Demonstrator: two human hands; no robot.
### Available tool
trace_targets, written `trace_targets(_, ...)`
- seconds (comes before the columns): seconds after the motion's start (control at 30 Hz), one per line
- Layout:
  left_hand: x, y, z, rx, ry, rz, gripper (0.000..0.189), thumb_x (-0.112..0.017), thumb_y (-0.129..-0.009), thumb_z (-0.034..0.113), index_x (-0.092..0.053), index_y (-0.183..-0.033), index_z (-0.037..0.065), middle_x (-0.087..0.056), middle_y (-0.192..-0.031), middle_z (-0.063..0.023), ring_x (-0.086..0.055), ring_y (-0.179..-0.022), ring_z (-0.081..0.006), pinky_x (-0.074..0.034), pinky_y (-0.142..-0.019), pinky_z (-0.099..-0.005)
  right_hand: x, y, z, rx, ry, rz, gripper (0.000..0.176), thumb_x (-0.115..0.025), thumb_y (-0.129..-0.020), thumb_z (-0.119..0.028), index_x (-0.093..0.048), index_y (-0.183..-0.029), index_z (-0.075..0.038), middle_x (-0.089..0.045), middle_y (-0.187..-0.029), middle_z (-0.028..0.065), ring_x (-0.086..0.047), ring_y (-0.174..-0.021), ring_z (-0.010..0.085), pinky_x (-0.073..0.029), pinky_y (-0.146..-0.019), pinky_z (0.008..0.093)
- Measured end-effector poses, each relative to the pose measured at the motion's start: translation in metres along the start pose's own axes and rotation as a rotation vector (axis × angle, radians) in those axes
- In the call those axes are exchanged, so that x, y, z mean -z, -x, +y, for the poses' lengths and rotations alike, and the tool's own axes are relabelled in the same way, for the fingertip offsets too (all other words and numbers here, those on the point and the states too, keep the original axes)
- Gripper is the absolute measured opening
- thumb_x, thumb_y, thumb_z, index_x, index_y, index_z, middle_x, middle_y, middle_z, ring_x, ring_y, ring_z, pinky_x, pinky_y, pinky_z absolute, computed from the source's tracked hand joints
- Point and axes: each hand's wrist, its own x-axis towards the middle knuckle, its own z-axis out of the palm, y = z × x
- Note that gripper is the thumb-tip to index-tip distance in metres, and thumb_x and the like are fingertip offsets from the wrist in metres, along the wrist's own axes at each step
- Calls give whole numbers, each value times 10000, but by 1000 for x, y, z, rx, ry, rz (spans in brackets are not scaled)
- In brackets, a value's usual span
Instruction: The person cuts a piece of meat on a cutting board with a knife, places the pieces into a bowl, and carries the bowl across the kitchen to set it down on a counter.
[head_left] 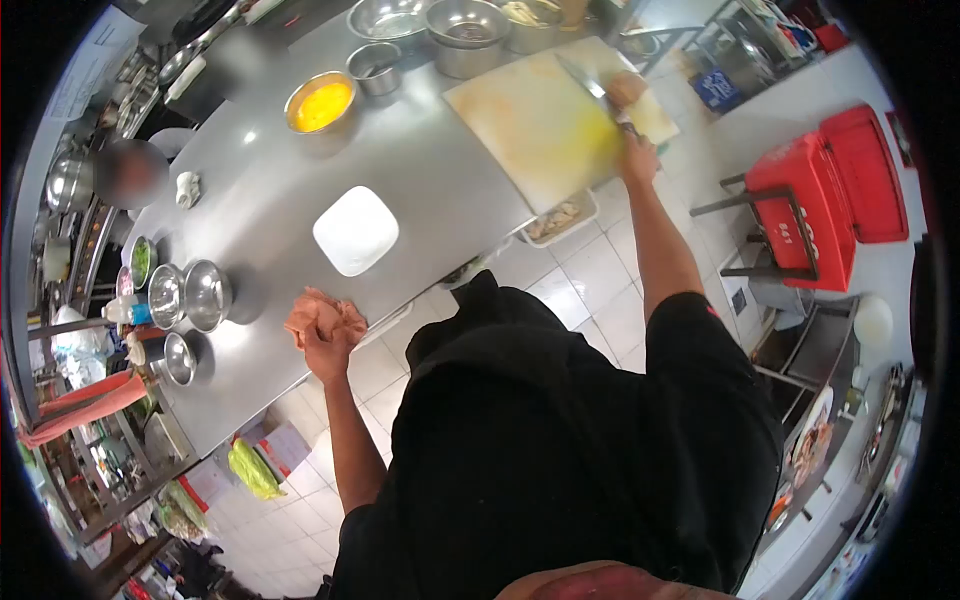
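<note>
My left hand (328, 352) is closed on a crumpled pinkish-orange cloth (310, 312) at the near edge of the steel table. Out to the right, my right hand (640, 160) grips a knife (590, 82) by its handle, with the blade lying over the white cutting board (500, 125). The board has yellow stains. Beside the blade, on the board's far right part, is a brown roundish thing (627, 90) whose kind I cannot make out. A white square plate (356, 232) lies between my hands.
A steel bowl of yellow liquid (322, 106) stands toward the back, near several steel bowls (465, 25). More empty-looking bowls (207, 297) sit at the left. A tray of pale food (562, 220) is below the board. A red bin (800, 200) stands right.
</note>
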Motion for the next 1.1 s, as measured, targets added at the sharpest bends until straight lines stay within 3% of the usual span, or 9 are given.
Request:
trace_targets(0.2,-19,33,-11,169,730,-112,254,-692,-861,147,-692,-1087,30,-713,-1021,-85,-657,-892,-214,-534,-820,-336,29,-15,18,62,41,-222,586,-647,-864,-258,-541,-1437,-203,-572,-1388,168,-572,-1276,398,-485,-1034,542)
trace_targets(0.3,-14,76,60,226,821,-40,241,-644,-914,99,-656,-1141,21,-694,-1104,-74,-659,-963,-179,-532,-839,-296,21,-35,21,-13,-11,-297,614,-642,-882,-276,-499,-1478,-229,-552,-1403,187,-542,-1327,413,-478,-1063,553)
trace_targets(0.47,-15,119,82,341,1091,-136,435,-538,-956,184,-536,-1353,5,-643,-1289,-138,-653,-1160,-262,-550,-957,-381,-5,-46,29,70,-125,-373,613,-695,-869,-399,-541,-1365,-75,-622,-1315,247,-599,-1259,438,-489,-1049,532)
trace_targets(0.53,-22,146,126,298,1030,-77,431,-484,-1036,301,-551,-1331,-6,-670,-1210,-160,-675,-1077,-257,-567,-873,-370,-5,-25,21,54,-213,-308,661,-718,-841,-487,-571,-1243,16,-675,-1222,284,-653,-1166,448,-515,-1015,503)
trace_targets(0.63,-43,173,151,351,1152,-70,409,-437,-1074,336,-560,-1246,-14,-683,-1083,-193,-686,-933,-277,-575,-768,-377,-17,32,34,239,-491,-258,504,-773,-777,-298,-625,-1119,42,-684,-1123,299,-654,-1093,476,-532,-936,508)
trace_targets(0.73,-83,196,160,320,1177,-130,370,-410,-1069,317,-555,-1159,-12,-668,-960,-213,-662,-801,-294,-562,-691,-393,8,109,52,434,-779,-296,449,-699,-844,-155,-579,-1244,10,-655,-1120,291,-640,-1088,451,-526,-934,479)
trace_targets(0.93,-172,207,260,387,1305,-286,476,-506,-1003,302,-487,-1399,38,-614,-1264,-154,-618,-1182,-331,-520,-1002,-502,41,97,128,272,-967,-627,412,-681,-895,-85,-621,-1303,-79,-714,-1064,225,-713,-994,384,-561,-870,431)
trace_targets(1.0,-201,200,285,397,1366,-344,603,-541,-953,240,-432,-1502,17,-572,-1433,-159,-559,-1327,-330,-457,-1131,-481,57,91,135,391,-828,-483,427,-692,-898,-118,-613,-1317,-90,-719,-1079,221,-707,-992,403,-565,-859,446)
trace_targets(1.1,-240,192,345,362,1294,-395,601,-549,-951,210,-427,-1507,18,-568,-1441,-161,-569,-1317,-328,-463,-1126,-468,75,98,132,527,-809,-367,458,-707,-904,-174,-589,-1345,-138,-707,-1112,229,-684,-988,436,-554,-842,509)
